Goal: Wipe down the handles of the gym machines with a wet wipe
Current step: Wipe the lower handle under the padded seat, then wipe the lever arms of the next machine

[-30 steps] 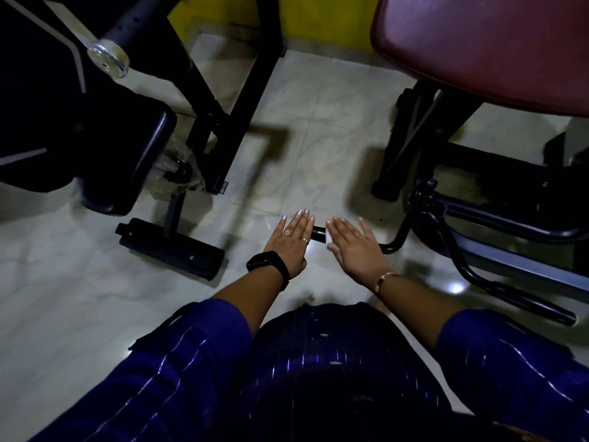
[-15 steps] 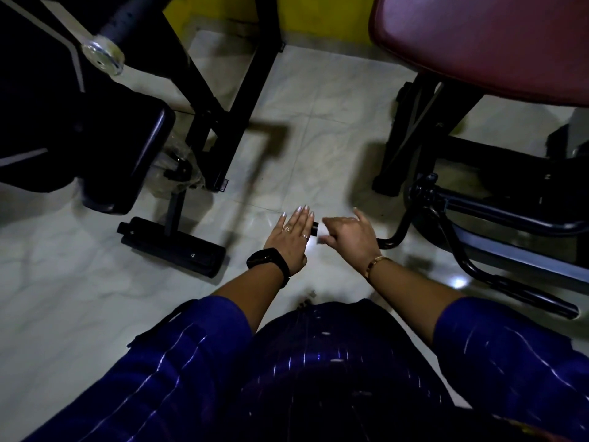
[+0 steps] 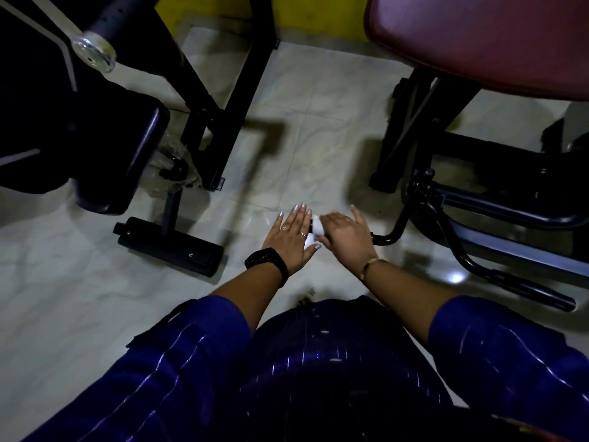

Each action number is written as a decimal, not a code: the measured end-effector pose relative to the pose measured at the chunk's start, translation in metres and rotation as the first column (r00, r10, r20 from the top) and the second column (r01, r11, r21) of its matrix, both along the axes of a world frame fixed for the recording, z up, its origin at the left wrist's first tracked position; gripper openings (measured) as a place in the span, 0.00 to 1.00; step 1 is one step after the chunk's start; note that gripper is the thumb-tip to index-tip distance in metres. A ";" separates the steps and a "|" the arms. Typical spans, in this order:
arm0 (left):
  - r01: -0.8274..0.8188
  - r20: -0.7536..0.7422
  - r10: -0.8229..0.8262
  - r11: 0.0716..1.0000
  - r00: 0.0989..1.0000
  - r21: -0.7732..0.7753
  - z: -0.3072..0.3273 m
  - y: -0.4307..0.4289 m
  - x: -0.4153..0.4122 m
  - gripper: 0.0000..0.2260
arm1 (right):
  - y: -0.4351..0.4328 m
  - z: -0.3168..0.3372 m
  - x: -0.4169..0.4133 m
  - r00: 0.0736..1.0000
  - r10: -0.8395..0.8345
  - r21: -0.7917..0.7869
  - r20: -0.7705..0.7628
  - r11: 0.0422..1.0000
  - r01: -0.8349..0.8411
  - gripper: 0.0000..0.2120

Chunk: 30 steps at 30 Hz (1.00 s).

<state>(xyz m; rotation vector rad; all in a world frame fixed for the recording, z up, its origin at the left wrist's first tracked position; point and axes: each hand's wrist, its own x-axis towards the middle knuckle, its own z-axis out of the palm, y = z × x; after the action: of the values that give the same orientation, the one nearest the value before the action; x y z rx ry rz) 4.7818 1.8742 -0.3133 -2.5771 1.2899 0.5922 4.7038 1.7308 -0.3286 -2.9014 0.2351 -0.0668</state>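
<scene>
A black bent handle [image 3: 388,238] sticks out to the left from the low frame of the machine on the right. My right hand [image 3: 347,237] curls over the handle's free end and grips a white wet wipe [image 3: 318,227] wrapped around it. Only a small part of the wipe shows past the fingers. My left hand [image 3: 291,240] lies flat with straight fingers just left of the handle's tip, its thumb under the wipe. Whether it touches the wipe I cannot tell.
A black padded bench [image 3: 121,161] with a floor foot [image 3: 172,247] stands at left, with a chrome bar end [image 3: 92,52] above it. A maroon seat [image 3: 478,43] overhangs at top right. A second black bar [image 3: 516,285] runs low at right. Pale tile floor lies between.
My right hand went from flat and open to curled over the handle end, and the white wipe now shows at its fingers. The left hand stayed flat in about the same place.
</scene>
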 end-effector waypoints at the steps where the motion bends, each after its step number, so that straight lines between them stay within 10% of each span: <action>1: 0.001 -0.004 -0.001 1.000 1.000 0.004 0.000 0.000 0.000 0.33 | 0.006 0.002 0.008 0.999 0.016 -0.003 -0.036 1.000 -0.016 0.13; 11: 0.020 -0.013 -0.020 1.000 1.000 -0.005 -0.001 0.002 0.003 0.33 | -0.043 -0.025 -0.055 0.982 -0.022 -0.108 0.187 0.993 0.043 0.22; 17: -0.143 -0.255 0.111 0.984 0.960 -0.108 0.002 -0.006 0.008 0.27 | -0.055 -0.016 -0.061 0.996 -0.081 -0.104 0.036 0.991 0.084 0.21; 19: -0.447 -0.520 0.322 0.885 0.791 -0.132 0.007 -0.011 0.008 0.26 | -0.041 -0.015 -0.057 0.987 -0.159 -0.065 -0.004 0.985 0.158 0.21; 21: -0.777 -0.752 0.500 0.629 0.430 -0.026 0.011 -0.017 0.010 0.28 | -0.026 -0.008 -0.047 0.983 -0.183 -0.017 -0.033 0.983 0.182 0.20; 25: -0.937 -0.893 0.448 0.325 0.032 0.129 0.017 -0.028 0.015 0.31 | -0.007 0.016 -0.007 0.977 -0.130 0.211 -0.171 0.963 0.165 0.12; 27: -0.953 -0.922 0.381 0.250 -0.068 0.174 0.017 -0.032 0.019 0.31 | 0.000 0.035 0.014 0.960 -0.159 0.506 -0.229 0.823 0.257 0.10; 30: -0.968 -0.949 0.293 0.179 -0.121 0.178 0.019 -0.030 0.023 0.29 | 0.011 0.065 0.032 0.884 -0.299 0.886 -0.358 0.191 0.423 0.06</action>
<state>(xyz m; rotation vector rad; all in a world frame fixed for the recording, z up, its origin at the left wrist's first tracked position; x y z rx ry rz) 4.8052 1.8437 -0.2939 -3.5235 -0.5799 2.4646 4.7354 1.7416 -0.2641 -1.5290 0.7082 0.1244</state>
